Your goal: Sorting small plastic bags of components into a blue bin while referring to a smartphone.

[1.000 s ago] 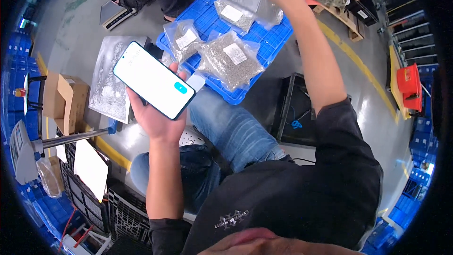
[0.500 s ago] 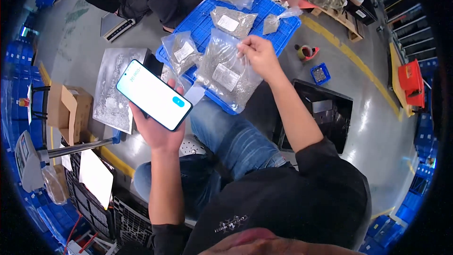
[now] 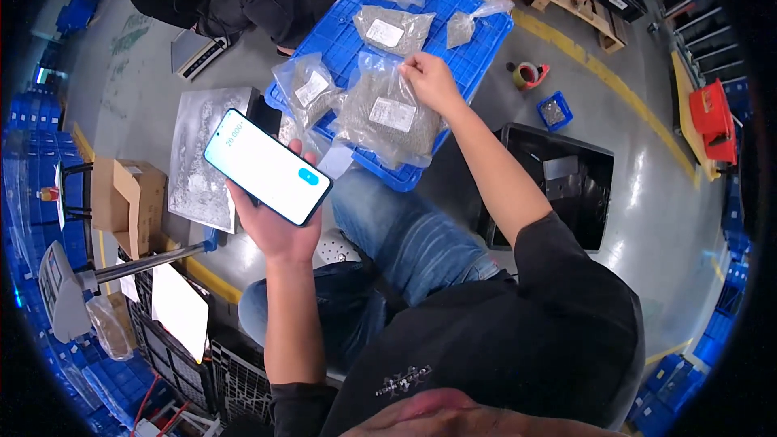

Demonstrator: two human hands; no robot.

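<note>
My left hand [image 3: 279, 231] is wrapped round a smartphone [image 3: 269, 167], its lit screen facing up. My right hand [image 3: 430, 81] pinches the top edge of a large clear plastic bag [image 3: 372, 125] filled with small grey pieces, too fine to name. A white label [image 3: 392, 114] is on the bag's upper side. The bag lies at the near end of a blue plastic crate lid or platform [image 3: 330, 31]. Beside it, to the left, is a smaller labelled bag [image 3: 306, 95]; farther back lies another labelled bag [image 3: 394, 30]. A small knotted bag [image 3: 460, 31] rests at the right.
A black bin [image 3: 595, 194] and a small blue tray [image 3: 554, 111] stand on the floor to my right, near a tape roll [image 3: 528, 75]. At left are a cardboard box [image 3: 137, 202] and a scale's display head [image 3: 61, 291]. Two other people sit across the platform.
The large bag has settled flatter, its near end drawn back onto the platform. My right hand keeps its pinch. A co-worker's forearm now reaches in at the far right.
</note>
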